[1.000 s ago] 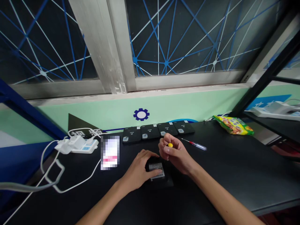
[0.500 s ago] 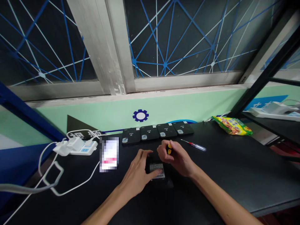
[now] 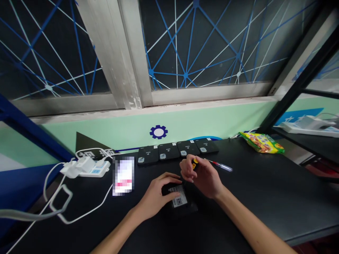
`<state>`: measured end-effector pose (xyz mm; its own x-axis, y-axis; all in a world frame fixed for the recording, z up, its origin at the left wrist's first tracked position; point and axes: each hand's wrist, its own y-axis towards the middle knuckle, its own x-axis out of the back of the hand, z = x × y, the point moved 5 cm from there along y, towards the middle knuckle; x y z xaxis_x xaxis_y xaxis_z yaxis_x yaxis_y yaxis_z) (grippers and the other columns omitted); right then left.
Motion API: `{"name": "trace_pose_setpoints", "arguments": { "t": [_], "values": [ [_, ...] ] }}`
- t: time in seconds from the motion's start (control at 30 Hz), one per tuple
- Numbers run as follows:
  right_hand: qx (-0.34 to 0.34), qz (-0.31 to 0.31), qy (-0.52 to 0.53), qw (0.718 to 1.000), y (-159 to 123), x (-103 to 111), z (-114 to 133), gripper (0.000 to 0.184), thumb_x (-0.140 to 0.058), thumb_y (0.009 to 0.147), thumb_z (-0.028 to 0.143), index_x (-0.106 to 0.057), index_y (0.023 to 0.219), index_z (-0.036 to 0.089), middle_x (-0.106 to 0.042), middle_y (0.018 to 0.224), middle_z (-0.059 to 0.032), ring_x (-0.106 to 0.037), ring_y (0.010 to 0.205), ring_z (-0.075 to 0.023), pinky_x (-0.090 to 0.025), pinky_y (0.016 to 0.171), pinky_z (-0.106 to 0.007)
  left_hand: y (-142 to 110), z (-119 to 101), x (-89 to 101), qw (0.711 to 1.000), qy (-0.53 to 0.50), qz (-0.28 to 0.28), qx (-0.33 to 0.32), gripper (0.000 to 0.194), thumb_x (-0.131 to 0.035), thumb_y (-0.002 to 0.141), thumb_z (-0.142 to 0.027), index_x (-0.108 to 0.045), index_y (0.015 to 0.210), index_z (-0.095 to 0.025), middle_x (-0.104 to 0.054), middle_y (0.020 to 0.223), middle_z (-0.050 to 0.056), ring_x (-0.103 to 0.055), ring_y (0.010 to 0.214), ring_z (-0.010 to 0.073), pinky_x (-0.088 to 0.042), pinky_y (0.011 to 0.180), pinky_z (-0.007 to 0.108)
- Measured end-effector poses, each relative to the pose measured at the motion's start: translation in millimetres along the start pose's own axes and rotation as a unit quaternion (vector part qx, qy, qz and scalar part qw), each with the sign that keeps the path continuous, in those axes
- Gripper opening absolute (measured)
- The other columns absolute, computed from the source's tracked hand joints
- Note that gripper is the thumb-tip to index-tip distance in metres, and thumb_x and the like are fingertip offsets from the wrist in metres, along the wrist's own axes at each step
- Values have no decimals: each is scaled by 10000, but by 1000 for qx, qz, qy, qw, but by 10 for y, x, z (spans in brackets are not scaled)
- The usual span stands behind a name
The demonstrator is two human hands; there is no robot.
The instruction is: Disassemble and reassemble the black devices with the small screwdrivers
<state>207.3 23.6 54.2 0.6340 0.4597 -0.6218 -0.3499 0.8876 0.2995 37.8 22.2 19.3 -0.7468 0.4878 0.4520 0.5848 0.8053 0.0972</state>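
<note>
While clasping black rectangular white-labelled device (image 3: 180, 198) in left hand (image 3: 158, 192) | gripping yellow-and-black handle (image 3: 195, 164) in right hand (image 3: 205, 179) | likely mid-work; four flat black cases (image 3: 167, 152) at twelve o'clock, possibly finished

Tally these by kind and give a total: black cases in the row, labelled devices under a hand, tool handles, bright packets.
Black cases: 4
Labelled device under left hand: 1
Tool handles: 2
Bright packet: 1
Total: 8
</note>
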Motion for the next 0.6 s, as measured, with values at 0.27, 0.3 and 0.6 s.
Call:
{"name": "trace_pose_setpoints", "arguments": {
  "t": [0.27, 0.3, 0.6],
  "values": [
    [15, -6, -40, 999, 2, 35, 15, 379, -520, 1063, 413, -660, 793, 187, -432, 696, -7, -393, 649, -183, -309, 617, -321, 2, 17, 3, 999, -4, 33, -3, 236, -838, 937, -312, -833, 1165, -370, -720, 1354, 32, -660, 1294, 281, -476, 1159, 486],
    [14, -6, -46, 999, 2, 43, 2, 372, -524, 1063, 411, -663, 803, 185, -444, 702, -10, -406, 653, -183, -314, 614, -320, 2, 18, 1, 999, -3, 37, -5, 224, -838, 938, -312, -837, 1153, -375, -720, 1353, 30, -658, 1296, 280, -473, 1162, 487],
    [2, -17, -58, 998, 5, 101, -105, 241, -764, 966, 385, -589, 931, 222, -536, 891, -6, -473, 635, -135, -342, 576, -273, -15, -16, -8, 999, 8, 35, -8, 173, -828, 945, -362, -849, 1114, -391, -729, 1330, 24, -664, 1282, 290, -485, 1165, 497]
  ]
}}
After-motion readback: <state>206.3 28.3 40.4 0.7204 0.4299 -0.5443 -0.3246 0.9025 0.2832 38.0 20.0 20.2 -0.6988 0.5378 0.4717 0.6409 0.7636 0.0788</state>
